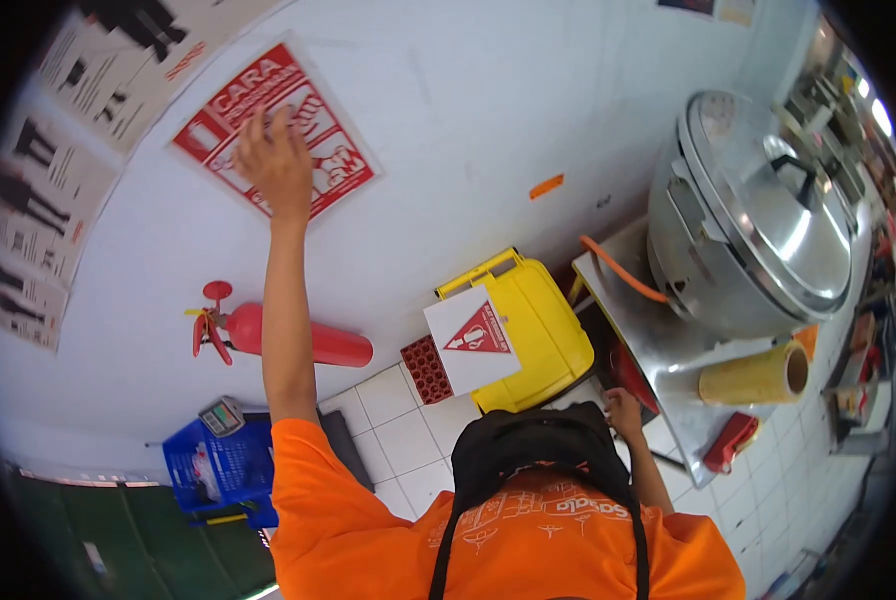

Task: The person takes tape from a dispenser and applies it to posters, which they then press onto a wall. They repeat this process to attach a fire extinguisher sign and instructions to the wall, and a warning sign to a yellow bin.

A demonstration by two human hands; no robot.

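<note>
My left hand (276, 165) is stretched up to the wall, its fingers apart and slightly bent over a red and white instruction sign (340, 168) headed "CARA". It covers the middle of the sign. Below my left forearm is a red fire extinguisher (343, 346), lying across the view, its handle to the left. My right hand (623, 412) is low by the steel table's edge, beside the black apron (528, 450) that I wear. Its fingers are curled; whatever may be in them is hidden.
A yellow lidded bin (543, 330) stands by the wall, with a white card (473, 365) bearing a red triangle and a red perforated block (426, 370) beside it. The steel table (668, 375) carries a large lidded pot (738, 220) and a film roll (743, 377). A blue basket (238, 460) is lower left.
</note>
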